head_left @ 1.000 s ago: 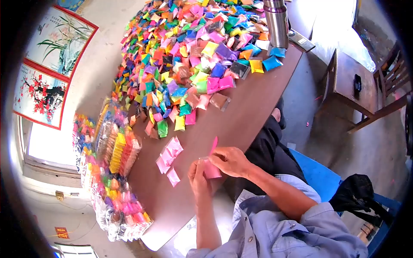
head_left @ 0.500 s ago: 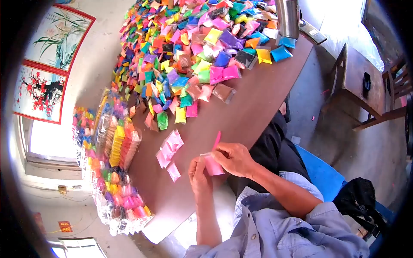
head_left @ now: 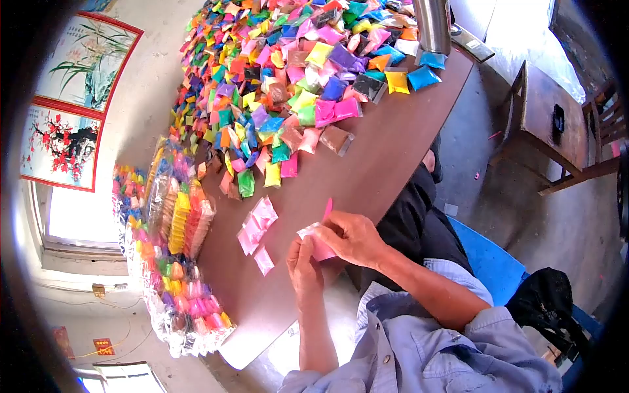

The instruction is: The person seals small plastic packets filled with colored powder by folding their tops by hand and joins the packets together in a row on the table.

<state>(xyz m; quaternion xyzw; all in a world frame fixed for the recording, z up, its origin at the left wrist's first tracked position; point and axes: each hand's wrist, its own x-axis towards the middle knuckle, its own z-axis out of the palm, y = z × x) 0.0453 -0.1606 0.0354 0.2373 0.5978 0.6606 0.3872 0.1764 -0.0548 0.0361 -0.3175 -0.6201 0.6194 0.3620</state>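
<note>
Between my two hands, above the near edge of the brown table, is a small pink packet [head_left: 322, 249] with a clear edge showing at the fingertips. My left hand [head_left: 305, 263] pinches it from the left with thumb and fingers. From the right, my right hand [head_left: 354, 238] is closed on its upper part, covering much of it. A narrow, deeper pink strip [head_left: 327, 208] sticks up behind my right fingers; whether it belongs to the packet I cannot tell. Left of my hands lie several light pink packets [head_left: 259, 219], overlapping on the table.
A large heap of small colored packets [head_left: 288, 85] covers the far part of the table [head_left: 386, 141]. Bundled packets in clear plastic [head_left: 190, 301] line the left edge. A metal flask [head_left: 432, 26] stands far right. A wooden stool [head_left: 547, 124] is beyond the table.
My right fingers have shifted slightly left and down over the packet, hiding more of it. Its clear edge now shows above my left fingertips. The loose pink packets stay put.
</note>
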